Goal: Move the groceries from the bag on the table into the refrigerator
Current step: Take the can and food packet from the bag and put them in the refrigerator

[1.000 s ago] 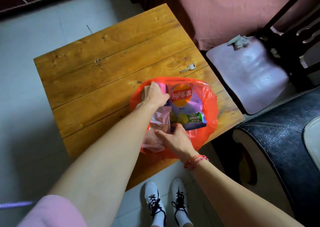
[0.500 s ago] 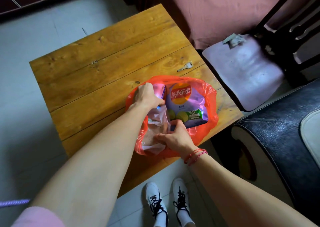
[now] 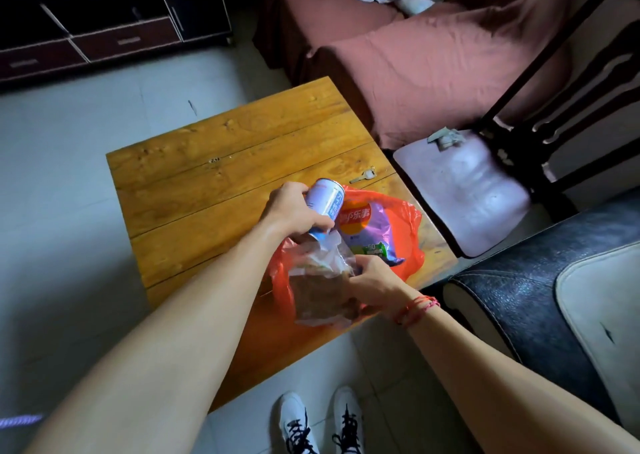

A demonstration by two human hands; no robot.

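**A:** Your left hand [image 3: 291, 211] is wrapped round the can [image 3: 327, 197], fingers curled about its smooth white-and-blue cylinder. You hold it tilted just above the mouth of the orange bag [image 3: 414, 221]. I judge you lifted it free so it can go to the refrigerator, which is nowhere in view.

**B:** Your right hand [image 3: 375, 280] grips the clear packet [image 3: 322, 287] at the bag's near side. The packet is crinkly film over something brown and lumpy. You hold it there, I'd guess, either to draw it out or to keep the bag from riding up with the can.

**A:** The bag is thin, glossy plastic, slumped on the tabletop [image 3: 207, 183] near your right front corner. It has no stiffness of its own.

**B:** The purple chip packet [image 3: 370, 235] lies inside it, puffed and slippery-looking, and neither hand touches it.

**A:** Beyond the bag, a small metal key [image 3: 363, 175] lies on the varnished planks, apart from your hands.
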